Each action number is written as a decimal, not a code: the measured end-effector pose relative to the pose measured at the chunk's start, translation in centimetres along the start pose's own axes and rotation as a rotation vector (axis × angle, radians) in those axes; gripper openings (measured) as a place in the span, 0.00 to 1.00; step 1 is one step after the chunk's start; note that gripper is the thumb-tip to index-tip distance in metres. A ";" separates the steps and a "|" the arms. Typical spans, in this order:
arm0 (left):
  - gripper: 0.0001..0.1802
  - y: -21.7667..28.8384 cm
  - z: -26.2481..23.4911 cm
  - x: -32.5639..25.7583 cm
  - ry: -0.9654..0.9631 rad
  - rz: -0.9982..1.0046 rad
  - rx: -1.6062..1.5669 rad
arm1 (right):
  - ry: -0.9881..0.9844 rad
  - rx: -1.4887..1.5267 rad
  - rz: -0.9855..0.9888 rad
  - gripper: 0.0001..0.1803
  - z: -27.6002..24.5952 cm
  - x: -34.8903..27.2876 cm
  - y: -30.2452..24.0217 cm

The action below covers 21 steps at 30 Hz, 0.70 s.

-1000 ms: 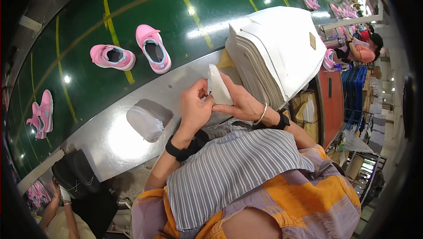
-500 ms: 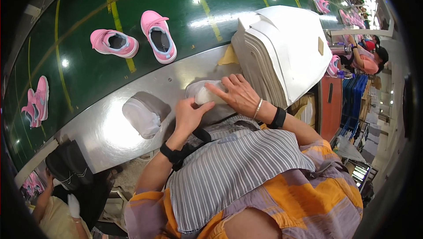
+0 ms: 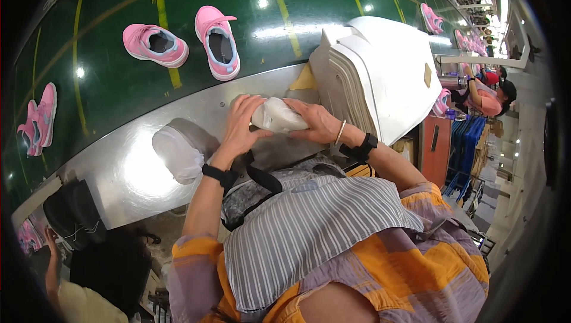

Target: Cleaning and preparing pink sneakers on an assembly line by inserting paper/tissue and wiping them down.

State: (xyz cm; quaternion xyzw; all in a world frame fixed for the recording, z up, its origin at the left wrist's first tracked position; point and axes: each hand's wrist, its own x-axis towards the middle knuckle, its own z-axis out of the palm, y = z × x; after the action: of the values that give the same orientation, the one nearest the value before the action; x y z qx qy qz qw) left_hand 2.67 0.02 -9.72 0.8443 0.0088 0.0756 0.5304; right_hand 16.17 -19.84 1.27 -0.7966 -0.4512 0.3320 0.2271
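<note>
A rounded white wad of thin paper (image 3: 278, 115) is held between my two hands above the metal ledge. My left hand (image 3: 242, 123) wraps its left end, thumb along the near side. My right hand (image 3: 317, 122) grips its right end, fingers over the top. A second, similar white wad (image 3: 177, 154) rests on the ledge left of my left forearm. Just right of my right hand stands a thick stack of white paper sheets (image 3: 386, 73), its top sheets curling over.
Beyond the metal ledge (image 3: 262, 88) runs a green belt (image 3: 119, 2) with yellow lines. Two pink sneakers (image 3: 156, 47) lie on it, with another pink pair (image 3: 40, 122) at far left. A black bag-like thing (image 3: 74, 213) and a co-worker (image 3: 83, 305) are at lower left.
My left hand has moved up to the wad's left end, and my right hand has shifted on its right end. The wad looks tighter and raised. The view has shifted slightly.
</note>
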 end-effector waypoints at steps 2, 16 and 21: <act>0.45 -0.2 0.0 0.7 0.008 0.008 0.078 | 0.012 0.047 0.026 0.44 -0.9 -0.3 -0.1; 0.34 -1.0 1.1 2.9 0.004 0.044 0.120 | 0.042 -0.712 0.053 0.38 0.4 -0.8 -3.0; 0.31 -2.7 1.5 3.7 -0.056 0.033 0.082 | 0.029 -0.845 0.056 0.43 2.2 1.0 -1.5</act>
State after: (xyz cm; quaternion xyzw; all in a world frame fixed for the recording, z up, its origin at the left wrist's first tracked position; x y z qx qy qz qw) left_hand 6.67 0.22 -12.30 0.8671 -0.0166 0.0603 0.4941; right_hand 14.05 -18.13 0.49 -0.8362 -0.5226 0.1129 -0.1223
